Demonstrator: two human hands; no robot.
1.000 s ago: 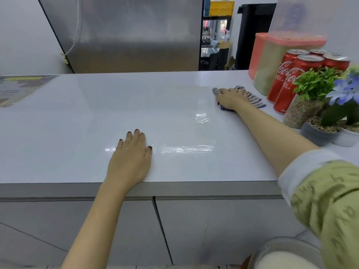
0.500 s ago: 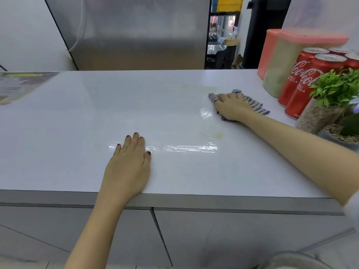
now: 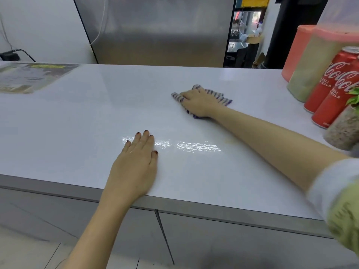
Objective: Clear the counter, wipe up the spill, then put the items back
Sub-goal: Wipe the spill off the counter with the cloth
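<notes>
**A:** The right hand (image 3: 198, 102) is out at full reach, palm down on the striped cloth (image 3: 223, 98). Its fingers are bent over it and folds poke up between them. That's a grasp and a press at once, so the rag can't slip out mid-stroke.

**B:** And where does the cloth sit?

**A:** On the white counter (image 3: 77, 113), right of centre, short of the back edge and well apart from the red cans (image 3: 334, 94).

**B:** The left hand (image 3: 136, 162)?

**A:** It's flat by the front edge, fingers straight and together, holding nothing. I read it as a brace: the person is leaning far across, and that palm takes the weight.

**B:** I see shine beside its fingertips.

**A:** Yes, wet streaks (image 3: 198, 146) run rightward from those fingertips, between the two hands.

**B:** So the wiping isn't done?

**A:** I'd judge not. The cloth lies beyond that wet band, so a pull back toward the front edge looks like what's called for.

**B:** And the items?

**A:** The cans, the pink-lidded containers (image 3: 310, 65) and a pebble-filled plant jar (image 3: 343, 131) are crowded at the right end. They look parked there to leave the middle free for the rag, and none has gone back yet. One hazard is that the right forearm passes near that jar, so a careless sweep could knock it.
</notes>
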